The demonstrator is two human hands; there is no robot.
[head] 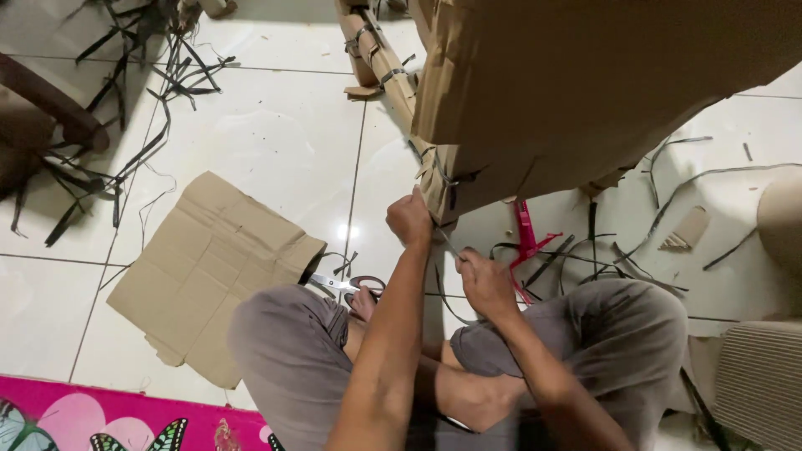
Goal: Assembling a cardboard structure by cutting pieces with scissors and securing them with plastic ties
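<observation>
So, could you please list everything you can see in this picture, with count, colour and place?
Large cardboard-wrapped object: one, brown, top right, raised over the floor.
Strap: one, thin, dark, running from the object's lower corner between the two hands.
Flat cardboard sheet: one, brown, on the floor at left.
Scissors: one pair, metal blades, on the floor by the knee.
Cut straps: many, black, scattered at top left and right.
Cardboard tubes: a few, brown, top centre.
Red plastic piece: one, under the object.
Mat: one, pink with butterflies, bottom left.
Tiled floor: white.
Left hand: at the object's corner.
Right hand: pinching the strap.
</observation>
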